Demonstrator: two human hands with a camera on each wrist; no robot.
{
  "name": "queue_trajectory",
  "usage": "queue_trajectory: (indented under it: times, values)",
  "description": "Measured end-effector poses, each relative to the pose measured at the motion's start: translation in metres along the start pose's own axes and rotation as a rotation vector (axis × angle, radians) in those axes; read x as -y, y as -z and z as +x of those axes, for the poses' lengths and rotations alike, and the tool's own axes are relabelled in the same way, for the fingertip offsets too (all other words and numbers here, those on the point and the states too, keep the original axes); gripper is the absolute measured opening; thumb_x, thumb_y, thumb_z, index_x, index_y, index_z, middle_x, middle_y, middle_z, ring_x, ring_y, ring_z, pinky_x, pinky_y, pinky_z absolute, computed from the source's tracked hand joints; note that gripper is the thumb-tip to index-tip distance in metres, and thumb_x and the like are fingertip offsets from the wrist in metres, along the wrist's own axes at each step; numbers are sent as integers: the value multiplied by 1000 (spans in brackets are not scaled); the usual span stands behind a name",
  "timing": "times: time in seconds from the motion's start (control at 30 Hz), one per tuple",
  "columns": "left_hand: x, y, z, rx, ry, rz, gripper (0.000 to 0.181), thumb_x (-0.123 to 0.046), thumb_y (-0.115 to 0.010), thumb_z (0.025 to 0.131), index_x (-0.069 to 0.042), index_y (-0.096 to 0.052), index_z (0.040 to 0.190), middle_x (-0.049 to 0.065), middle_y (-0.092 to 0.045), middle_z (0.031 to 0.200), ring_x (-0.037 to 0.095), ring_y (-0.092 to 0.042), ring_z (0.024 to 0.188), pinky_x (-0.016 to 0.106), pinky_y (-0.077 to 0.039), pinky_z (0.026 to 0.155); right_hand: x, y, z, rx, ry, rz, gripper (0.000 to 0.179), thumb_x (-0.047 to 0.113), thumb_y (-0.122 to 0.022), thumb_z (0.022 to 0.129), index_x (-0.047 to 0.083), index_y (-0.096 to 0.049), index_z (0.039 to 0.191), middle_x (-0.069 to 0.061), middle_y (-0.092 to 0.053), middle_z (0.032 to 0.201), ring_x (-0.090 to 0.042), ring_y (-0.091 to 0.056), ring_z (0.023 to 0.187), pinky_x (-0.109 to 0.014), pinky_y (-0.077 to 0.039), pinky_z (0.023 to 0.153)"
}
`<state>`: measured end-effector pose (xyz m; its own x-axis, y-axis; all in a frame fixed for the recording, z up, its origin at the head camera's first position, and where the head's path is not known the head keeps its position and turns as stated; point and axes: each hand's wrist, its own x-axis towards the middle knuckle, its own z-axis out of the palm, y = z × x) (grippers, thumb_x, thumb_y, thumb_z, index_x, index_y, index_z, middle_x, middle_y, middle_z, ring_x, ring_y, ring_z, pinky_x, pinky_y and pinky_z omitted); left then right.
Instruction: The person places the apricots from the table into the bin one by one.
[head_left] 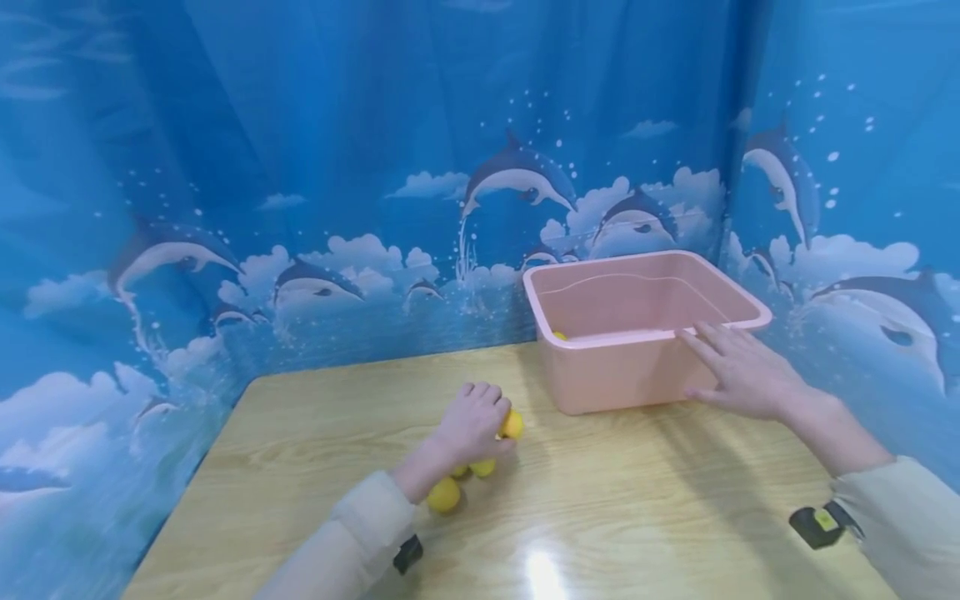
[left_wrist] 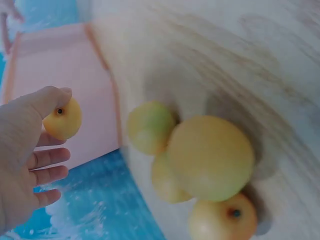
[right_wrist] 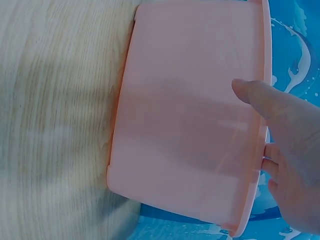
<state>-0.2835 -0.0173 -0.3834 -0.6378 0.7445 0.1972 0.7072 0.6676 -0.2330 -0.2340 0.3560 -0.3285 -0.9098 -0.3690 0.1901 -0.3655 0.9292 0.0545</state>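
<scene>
My left hand (head_left: 467,423) pinches a small round yellow-orange fruit (left_wrist: 64,120) between thumb and forefinger, above the table. The fruit's dark stem spot faces the left wrist camera, and the other fingers stay apart from it. Just below this hand, several similar fruits (left_wrist: 212,157) lie clustered on the wood, one of them greenish (left_wrist: 150,127). My right hand (head_left: 750,371) is at the near rim of a pink plastic tub (head_left: 600,379), fingers spread over the edge. In the right wrist view its thumb stands out in front of the tub's wall.
Inside the tub, a bit of another yellow fruit (head_left: 560,336) shows at the left; the near wall hides most of the floor. The wooden table (head_left: 315,433) backs onto a blue dolphin-print curtain (head_left: 360,208), which also runs along both sides.
</scene>
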Motion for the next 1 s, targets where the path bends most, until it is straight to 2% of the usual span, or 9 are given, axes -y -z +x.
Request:
queue_trajectory:
  times: [0.23,0.4,0.6,0.77,1.0]
  values:
    - [14,23,1,-51,80,-116,40,-45,-69,78,-10,-60,95,4,-54,95,22,-50,94,40,-40,87,0,-5,-2,-17,7,25,79,36,-69,81,-2,-33,140,-32,-27,141,-48,-26,128,-58,-23,101]
    - [23,39,8,-101,129,-102,40,-46,-69,78,-11,-60,93,3,-53,92,22,-48,87,37,-40,78,-1,-4,-1,-37,16,15,80,37,-70,80,-2,-34,140,-31,-28,141,-48,-27,128,-59,-23,101]
    - [25,57,24,-103,176,-107,41,-49,-66,79,-12,-61,98,2,-51,92,20,-45,87,35,-39,77,-2,-3,-1,-31,18,16,79,38,-69,81,-2,-33,140,-32,-28,140,-49,-27,127,-60,-23,100]
    - [25,63,37,-95,191,-117,41,-49,-64,81,-13,-60,101,1,-51,93,19,-43,87,34,-38,77,-2,-4,-2,-12,3,38,79,37,-69,80,-1,-34,140,-31,-27,141,-48,-26,128,-60,-24,100]
    - [27,73,51,-120,204,-119,41,-47,-63,82,-12,-60,103,2,-52,95,19,-44,88,34,-38,77,-2,-3,-1,-24,14,41,79,40,-68,81,-1,-33,140,-31,-28,141,-48,-27,127,-61,-25,98]
